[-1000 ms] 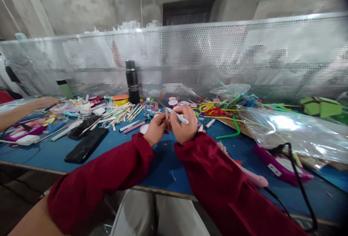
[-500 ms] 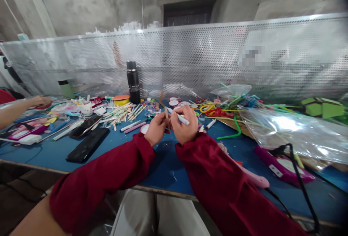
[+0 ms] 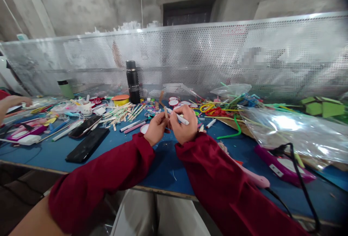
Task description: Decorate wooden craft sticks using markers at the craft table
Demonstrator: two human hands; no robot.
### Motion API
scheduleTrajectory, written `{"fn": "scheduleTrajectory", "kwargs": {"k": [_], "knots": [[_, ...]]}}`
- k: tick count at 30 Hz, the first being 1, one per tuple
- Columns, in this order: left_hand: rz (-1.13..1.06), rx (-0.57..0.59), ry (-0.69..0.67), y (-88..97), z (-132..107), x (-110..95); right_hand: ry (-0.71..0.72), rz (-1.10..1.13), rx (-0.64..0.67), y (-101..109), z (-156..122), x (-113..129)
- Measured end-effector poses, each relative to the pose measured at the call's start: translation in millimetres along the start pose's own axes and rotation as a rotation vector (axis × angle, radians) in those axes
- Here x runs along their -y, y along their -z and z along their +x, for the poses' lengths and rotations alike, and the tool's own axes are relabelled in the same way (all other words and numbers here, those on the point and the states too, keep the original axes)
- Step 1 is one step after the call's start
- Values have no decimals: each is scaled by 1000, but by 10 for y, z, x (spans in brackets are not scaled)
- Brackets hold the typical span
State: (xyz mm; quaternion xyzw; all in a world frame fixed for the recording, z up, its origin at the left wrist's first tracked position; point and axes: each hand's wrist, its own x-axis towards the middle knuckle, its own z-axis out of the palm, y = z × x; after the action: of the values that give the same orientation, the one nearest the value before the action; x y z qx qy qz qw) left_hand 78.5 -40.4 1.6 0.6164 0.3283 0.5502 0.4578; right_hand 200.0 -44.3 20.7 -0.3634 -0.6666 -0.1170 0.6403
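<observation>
In the head view, I've got the left hand [image 3: 155, 130] pinched tight, thumb against fingers, on a slim light-brown wooden stick [image 3: 166, 112] standing nearly upright above the blue tabletop [image 3: 165, 169]. And here's the right hand [image 3: 187, 125], right beside it, fingers curled snugly round a white, pen-shaped marker [image 3: 184, 120] that slants toward the stick; whether its tip touches the wood, I can't tell from here. Just left of the hands I see a pinkish-mauve pen [image 3: 134, 127] lying on the table, and further left a flat black rectangular phone [image 3: 88, 144]. Beyond them, a loose heap of pale wooden sticks [image 3: 122, 113] lies near a tall black cylindrical bottle [image 3: 133, 86], upright. Over to the right, there's a fuzzy green bent stem [image 3: 233, 132] near a shiny clear plastic bag [image 3: 288, 127]. At the far left edge, another person's hand [image 3: 19, 100] is over the table.
</observation>
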Motion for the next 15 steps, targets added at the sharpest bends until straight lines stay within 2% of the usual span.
{"fn": "scheduleTrajectory", "kwargs": {"k": [15], "knots": [[10,-9,20,-9,-4,-16,-3,-3,-20,-6,3,-1]]}}
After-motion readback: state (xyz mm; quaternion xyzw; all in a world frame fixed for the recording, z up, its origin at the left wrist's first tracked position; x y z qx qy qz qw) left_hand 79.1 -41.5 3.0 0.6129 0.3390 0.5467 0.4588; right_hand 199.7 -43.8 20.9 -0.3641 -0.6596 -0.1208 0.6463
